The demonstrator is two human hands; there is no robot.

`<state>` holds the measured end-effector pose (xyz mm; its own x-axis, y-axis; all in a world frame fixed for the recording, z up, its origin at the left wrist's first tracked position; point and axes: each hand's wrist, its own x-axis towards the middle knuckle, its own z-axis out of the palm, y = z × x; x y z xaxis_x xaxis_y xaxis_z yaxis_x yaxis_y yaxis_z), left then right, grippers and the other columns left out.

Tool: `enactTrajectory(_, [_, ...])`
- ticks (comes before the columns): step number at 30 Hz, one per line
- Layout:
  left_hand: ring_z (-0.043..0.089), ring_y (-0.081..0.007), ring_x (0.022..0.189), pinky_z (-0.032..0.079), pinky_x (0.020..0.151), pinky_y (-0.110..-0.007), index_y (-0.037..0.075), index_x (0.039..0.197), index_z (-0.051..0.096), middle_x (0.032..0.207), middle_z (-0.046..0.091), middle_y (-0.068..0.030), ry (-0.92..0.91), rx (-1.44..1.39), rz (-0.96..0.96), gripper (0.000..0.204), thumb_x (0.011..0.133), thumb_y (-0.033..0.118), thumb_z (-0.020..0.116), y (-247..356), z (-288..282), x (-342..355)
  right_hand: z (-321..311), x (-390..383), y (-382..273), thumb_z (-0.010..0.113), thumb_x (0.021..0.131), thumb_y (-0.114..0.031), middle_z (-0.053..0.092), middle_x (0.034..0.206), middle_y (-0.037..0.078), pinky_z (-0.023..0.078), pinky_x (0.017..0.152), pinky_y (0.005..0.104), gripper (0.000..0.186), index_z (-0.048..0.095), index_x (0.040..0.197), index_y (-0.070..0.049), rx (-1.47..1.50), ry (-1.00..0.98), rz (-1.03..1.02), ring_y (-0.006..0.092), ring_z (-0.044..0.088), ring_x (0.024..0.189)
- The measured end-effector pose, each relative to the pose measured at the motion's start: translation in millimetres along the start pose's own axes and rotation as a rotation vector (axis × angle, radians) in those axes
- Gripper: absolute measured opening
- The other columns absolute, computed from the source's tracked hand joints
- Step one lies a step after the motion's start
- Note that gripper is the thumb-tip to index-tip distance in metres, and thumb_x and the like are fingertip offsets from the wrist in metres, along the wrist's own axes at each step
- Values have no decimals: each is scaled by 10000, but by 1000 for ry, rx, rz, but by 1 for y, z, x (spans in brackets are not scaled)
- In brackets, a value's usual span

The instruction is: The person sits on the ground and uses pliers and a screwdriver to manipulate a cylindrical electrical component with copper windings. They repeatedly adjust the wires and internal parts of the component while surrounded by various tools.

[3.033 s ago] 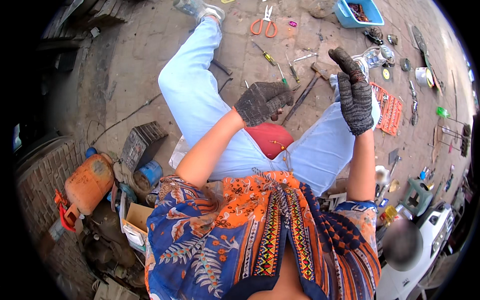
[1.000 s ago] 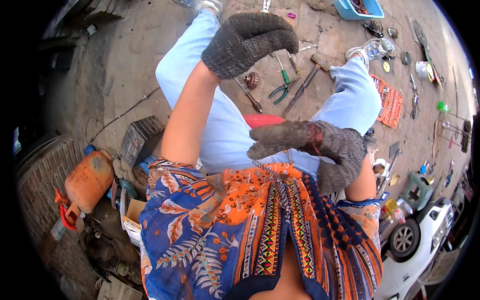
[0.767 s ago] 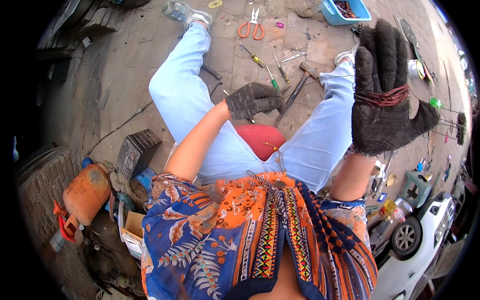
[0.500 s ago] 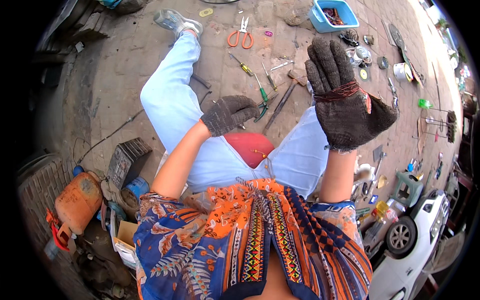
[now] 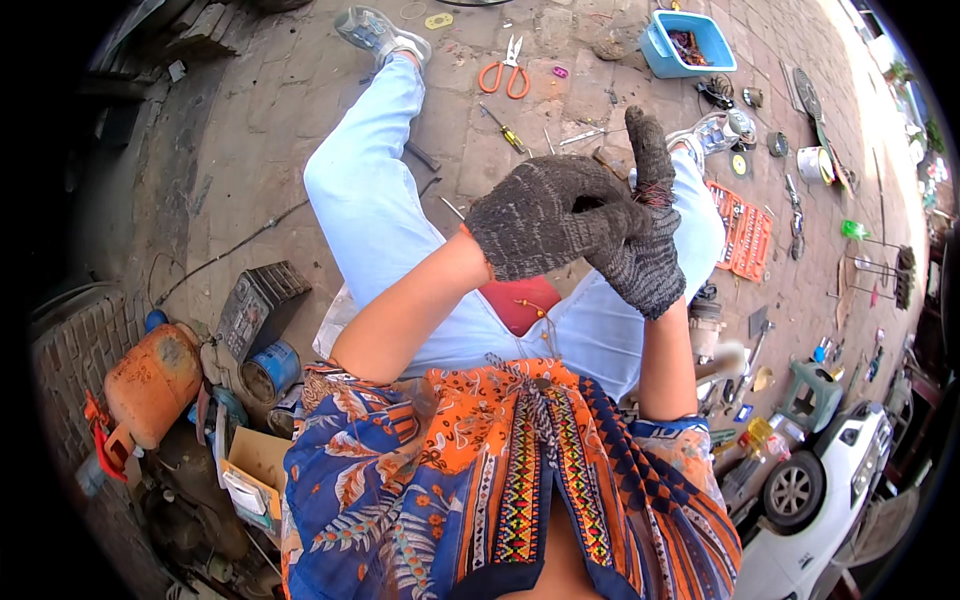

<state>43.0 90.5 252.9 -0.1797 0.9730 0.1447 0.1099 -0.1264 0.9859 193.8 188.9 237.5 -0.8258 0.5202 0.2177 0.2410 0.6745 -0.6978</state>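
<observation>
I wear dark knitted work gloves on both hands, held together above my lap in front of the right thigh. My right hand [image 5: 648, 265] is turned edge-on, its fingers stretched upward. A bundle of thin reddish-brown wire [image 5: 655, 193] is wound round it at the fingers. My left hand [image 5: 545, 215] reaches across, its fingers bent and closed against the right hand just below the wire. Whatever lies between those left fingertips is hidden. On the ground beyond are orange-handled scissors [image 5: 505, 75] and a yellow-handled screwdriver [image 5: 512, 140].
A blue basin [image 5: 655, 55] with reddish scraps stands at the far right. An orange tool case [image 5: 740, 235] lies beside my right leg. At left are a rusty orange tank [image 5: 155, 385] and a blue can [image 5: 270, 368]. A white car [image 5: 840, 500] appears at lower right.
My left hand has moved right and up from above my lap to meet my right hand. The right hand has turned from broadside to edge-on. The view has shifted slightly.
</observation>
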Motion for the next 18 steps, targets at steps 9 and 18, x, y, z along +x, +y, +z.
enactTrajectory(9, [625, -225, 759, 503, 696, -323, 4, 907, 655, 872, 653, -120, -36, 216, 33, 181, 765, 116, 664, -10, -1, -11, 8, -7, 6, 724, 681, -211, 318, 1409, 204, 226, 1089, 347, 868, 264, 1383, 13, -83, -63, -45, 303, 300, 1318])
enactTrajectory(18, [627, -186, 796, 505, 710, -307, -5, 931, 659, 895, 657, -115, 46, 142, -75, 180, 778, 90, 657, -11, 1, -16, 12, -5, -1, 694, 676, -128, 384, 1353, 208, 296, 1051, 361, 800, 304, 1362, 6, -18, -56, -37, 329, 372, 1263])
